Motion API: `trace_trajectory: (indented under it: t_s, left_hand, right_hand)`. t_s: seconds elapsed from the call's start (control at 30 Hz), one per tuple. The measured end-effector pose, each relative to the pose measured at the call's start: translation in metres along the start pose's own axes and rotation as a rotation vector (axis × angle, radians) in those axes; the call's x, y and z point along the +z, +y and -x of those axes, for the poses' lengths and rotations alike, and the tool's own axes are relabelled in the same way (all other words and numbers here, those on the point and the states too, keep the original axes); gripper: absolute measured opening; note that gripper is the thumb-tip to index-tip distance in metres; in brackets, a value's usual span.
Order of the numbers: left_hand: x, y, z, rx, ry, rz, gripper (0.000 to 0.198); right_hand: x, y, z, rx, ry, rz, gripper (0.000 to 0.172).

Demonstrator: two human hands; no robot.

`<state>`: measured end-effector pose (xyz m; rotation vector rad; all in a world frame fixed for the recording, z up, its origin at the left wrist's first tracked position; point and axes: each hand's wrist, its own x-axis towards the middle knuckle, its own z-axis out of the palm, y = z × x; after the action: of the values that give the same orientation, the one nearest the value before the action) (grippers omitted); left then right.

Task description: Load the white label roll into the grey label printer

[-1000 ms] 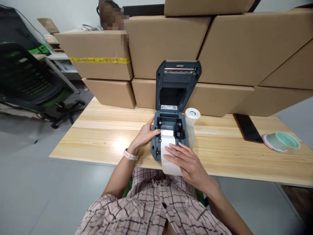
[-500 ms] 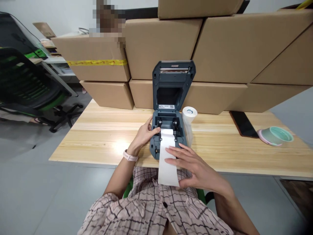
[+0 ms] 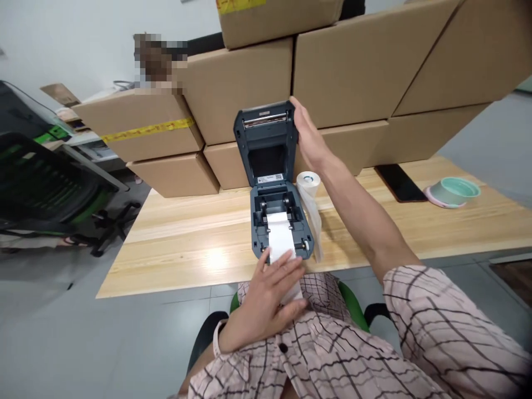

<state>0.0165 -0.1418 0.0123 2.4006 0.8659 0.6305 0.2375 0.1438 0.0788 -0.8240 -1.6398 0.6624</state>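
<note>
A dark grey label printer stands on the table with its lid raised. My right hand reaches up to the lid's upper right edge and grips it, fingertips partly hidden behind. From inside the printer a white label strip runs out over the front edge towards my lap. My left hand lies flat across that strip at the printer's front, fingers stretched out, covering part of it. Just right of the printer stands a white roll with a translucent band trailing from it.
Stacked cardboard boxes form a wall behind the wooden table. To the right lie a black phone and a green bowl-like container. An office chair is at the left. Beyond the boxes, a person's blurred head shows.
My right hand has left the paper strip and risen to the lid's right edge. My left hand has moved from the printer's left side down onto the strip. The view has tilted.
</note>
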Motion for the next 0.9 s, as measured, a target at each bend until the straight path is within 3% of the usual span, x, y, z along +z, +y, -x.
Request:
trace_trajectory:
  t_s: [0.07,0.17,0.23,0.33,0.4,0.5,0.63,0.77,0.9]
  left_hand:
    - [-0.004,0.006,0.011,0.012,-0.043,0.144,0.048]
    - [-0.010,0.005,0.025,-0.078,0.089,0.389,0.022]
    - [-0.012,-0.002,0.029,-0.189,0.337,0.473,0.019]
    - [-0.014,-0.021,0.021,-0.348,0.797,0.440,0.020]
    - [-0.014,-0.035,0.007,-0.355,0.919,0.407,0.039]
    - [-0.012,-0.050,-0.018,-0.409,0.840,0.481,0.062]
    - [0.001,-0.053,-0.039,-0.515,0.705,0.659,0.086]
    - [0.009,-0.048,-0.042,-0.519,0.700,0.779,0.091]
    - [0.013,-0.046,-0.036,-0.493,0.695,0.762,0.088]
  right_hand:
    - [0.001,0.002,-0.015,0.035,-0.030,-0.065,0.082]
    - [0.001,-0.022,0.015,0.005,-0.018,-0.077,0.081]
    - [0.002,-0.045,0.063,-0.061,0.012,-0.033,0.073]
    - [0.007,-0.070,0.143,-0.071,-0.052,0.126,0.055]
    - [0.011,-0.076,0.184,-0.109,-0.124,0.264,0.045]
    - [0.019,-0.074,0.219,-0.144,-0.177,0.437,0.037]
    - [0.028,-0.072,0.232,-0.161,-0.110,0.494,0.036]
    - [0.033,-0.070,0.236,-0.151,-0.081,0.453,0.038]
    - [0.035,-0.067,0.239,-0.147,-0.070,0.427,0.040]
